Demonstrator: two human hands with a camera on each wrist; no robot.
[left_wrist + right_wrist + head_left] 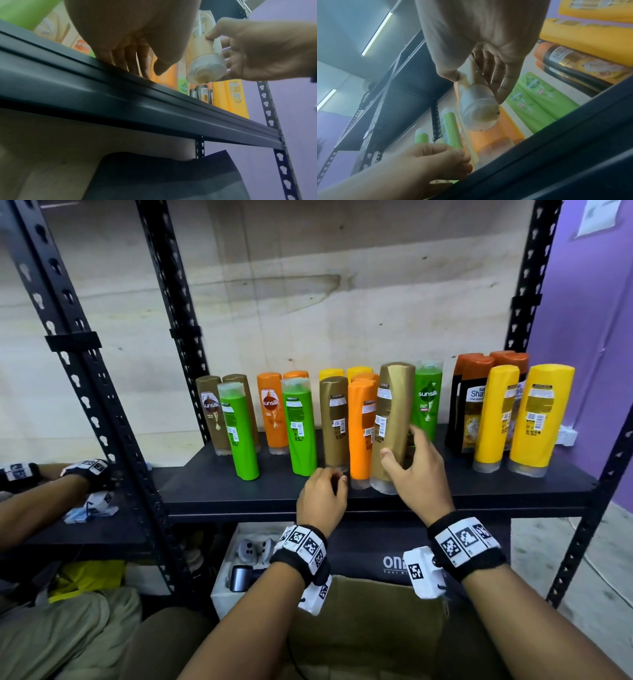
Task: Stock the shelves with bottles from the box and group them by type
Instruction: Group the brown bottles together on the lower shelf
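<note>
A gold bottle (392,422) was gripped by the right hand (416,474) above the shelf (445,491) — its cap (478,115) seen lifted only from the wrist; the left hand (320,498) was curled near the shelf's edge — whether it held anything could not be told.

The head view is bright and evenly lit with soft shadows, and the black uprights (85,378) bend outward near the edges from the wide lens. Both wrist views are dimmer, hazy and a little blurred, with the near hands out of focus. In the right wrist view, two ceiling tube lights (376,33) glow with white glare.
</note>
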